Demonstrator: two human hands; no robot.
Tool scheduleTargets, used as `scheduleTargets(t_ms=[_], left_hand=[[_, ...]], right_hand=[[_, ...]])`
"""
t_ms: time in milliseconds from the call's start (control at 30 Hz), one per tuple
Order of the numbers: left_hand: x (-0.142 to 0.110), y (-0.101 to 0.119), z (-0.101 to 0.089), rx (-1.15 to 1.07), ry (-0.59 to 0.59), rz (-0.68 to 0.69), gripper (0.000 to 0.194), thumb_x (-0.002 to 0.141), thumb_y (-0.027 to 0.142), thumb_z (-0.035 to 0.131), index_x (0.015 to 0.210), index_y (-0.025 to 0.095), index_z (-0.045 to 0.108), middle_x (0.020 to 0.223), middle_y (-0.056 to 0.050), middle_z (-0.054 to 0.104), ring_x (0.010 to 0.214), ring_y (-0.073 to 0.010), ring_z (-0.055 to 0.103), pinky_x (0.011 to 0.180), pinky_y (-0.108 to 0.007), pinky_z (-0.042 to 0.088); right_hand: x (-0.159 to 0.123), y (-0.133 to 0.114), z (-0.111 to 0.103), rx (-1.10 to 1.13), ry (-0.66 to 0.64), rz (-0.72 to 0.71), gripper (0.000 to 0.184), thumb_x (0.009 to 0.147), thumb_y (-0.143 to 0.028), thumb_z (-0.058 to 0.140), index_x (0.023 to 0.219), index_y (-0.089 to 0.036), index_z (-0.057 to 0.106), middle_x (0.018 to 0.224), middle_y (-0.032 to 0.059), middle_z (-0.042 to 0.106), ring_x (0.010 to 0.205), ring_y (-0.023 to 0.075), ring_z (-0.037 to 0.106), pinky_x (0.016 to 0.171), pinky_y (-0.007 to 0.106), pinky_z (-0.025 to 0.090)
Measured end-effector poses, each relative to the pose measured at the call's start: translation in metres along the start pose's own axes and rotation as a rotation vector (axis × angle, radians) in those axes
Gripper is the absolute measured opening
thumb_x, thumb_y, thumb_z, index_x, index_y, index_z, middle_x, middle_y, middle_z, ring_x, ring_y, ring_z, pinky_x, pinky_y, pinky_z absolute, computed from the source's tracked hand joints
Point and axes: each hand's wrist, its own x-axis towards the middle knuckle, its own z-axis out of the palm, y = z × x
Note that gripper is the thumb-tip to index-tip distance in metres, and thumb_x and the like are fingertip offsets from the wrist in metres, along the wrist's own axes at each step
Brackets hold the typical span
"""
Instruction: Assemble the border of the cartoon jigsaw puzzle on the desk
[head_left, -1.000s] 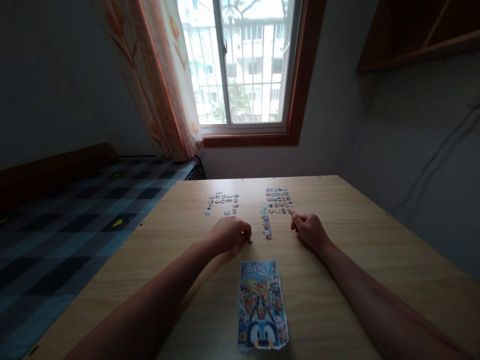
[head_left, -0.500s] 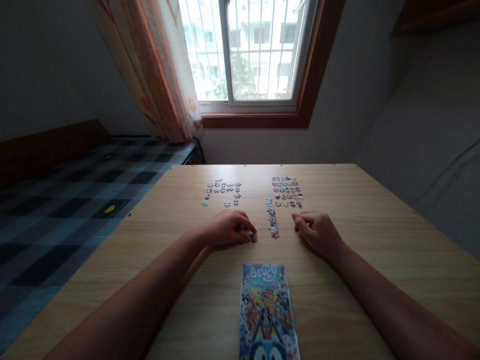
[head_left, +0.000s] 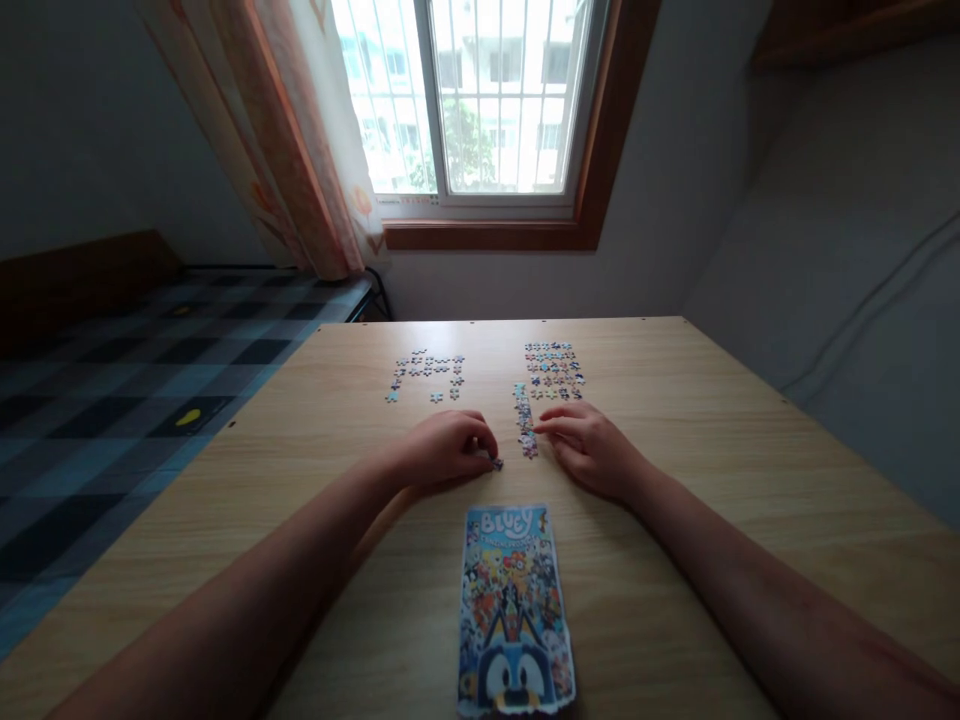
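Observation:
My left hand (head_left: 446, 448) rests on the wooden table (head_left: 712, 470), fingers curled and pinching a small puzzle piece (head_left: 496, 464) against the surface. My right hand (head_left: 589, 447) lies beside it with fingers stretched toward a joined strip of puzzle pieces (head_left: 524, 421), its fingertips right at the strip. Behind the strip sits a dense group of loose pieces (head_left: 552, 368). A sparser group of pieces (head_left: 424, 374) lies to the left. A colourful Bluey picture sheet (head_left: 514, 610) lies flat near me between my forearms.
The table's left edge borders a bed with a dark checked cover (head_left: 135, 390). Behind the table are a barred window (head_left: 465, 100) and an orange patterned curtain (head_left: 292, 150). A grey wall runs along the right.
My right hand has moved left from the right side of the dense group to the joined strip. My left hand stays on its piece. The view has tilted down slightly.

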Motion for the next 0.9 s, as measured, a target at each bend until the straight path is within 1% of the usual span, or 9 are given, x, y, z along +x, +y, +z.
scheduleTargets(t_ms=[200, 333, 500, 667, 900], left_hand=[[0.004, 0.015, 0.024, 0.016, 0.182, -0.039, 0.015, 0.076, 0.021, 0.069, 0.089, 0.023, 0.077, 0.092, -0.001, 0.068, 0.073, -0.0131, 0.061, 0.072, -0.027, 0.048], [0.008, 0.023, 0.039, 0.055, 0.269, -0.009, 0.013, 0.079, 0.022, 0.068, 0.089, 0.025, 0.077, 0.097, -0.002, 0.069, 0.073, -0.0134, 0.061, 0.075, -0.029, 0.05], [0.013, 0.027, 0.048, 0.115, 0.311, 0.035, 0.012, 0.083, 0.026, 0.068, 0.092, 0.025, 0.076, 0.101, -0.003, 0.07, 0.076, -0.0151, 0.062, 0.078, -0.033, 0.052], [0.013, 0.025, 0.049, 0.157, 0.328, 0.044, 0.012, 0.085, 0.028, 0.067, 0.092, 0.026, 0.077, 0.099, -0.004, 0.07, 0.083, -0.018, 0.064, 0.08, -0.036, 0.052], [0.013, 0.021, 0.052, 0.185, 0.354, 0.089, 0.014, 0.088, 0.029, 0.065, 0.09, 0.026, 0.078, 0.095, -0.003, 0.072, 0.084, -0.0176, 0.065, 0.078, -0.034, 0.053]], right_hand=[[0.001, 0.005, 0.004, -0.02, 0.02, -0.023, 0.032, 0.082, -0.01, 0.06, 0.104, -0.026, 0.077, 0.116, 0.0073, 0.071, 0.11, 0.0243, 0.063, 0.1, 0.046, 0.049], [0.002, 0.003, 0.004, -0.021, 0.009, -0.027, 0.024, 0.084, -0.015, 0.064, 0.101, -0.026, 0.078, 0.115, 0.0071, 0.072, 0.11, 0.0248, 0.063, 0.099, 0.046, 0.05], [0.005, 0.0, 0.002, -0.02, -0.044, -0.014, 0.017, 0.087, -0.02, 0.065, 0.096, -0.026, 0.078, 0.107, 0.0054, 0.075, 0.104, 0.0233, 0.065, 0.096, 0.045, 0.049], [0.007, -0.001, 0.002, -0.02, -0.043, 0.017, 0.011, 0.086, -0.023, 0.068, 0.091, -0.025, 0.079, 0.106, 0.0043, 0.076, 0.102, 0.0224, 0.067, 0.094, 0.044, 0.049], [0.007, -0.003, 0.003, -0.047, -0.04, 0.021, 0.009, 0.083, -0.029, 0.075, 0.09, -0.026, 0.078, 0.105, 0.0039, 0.076, 0.1, 0.022, 0.068, 0.092, 0.042, 0.051]])
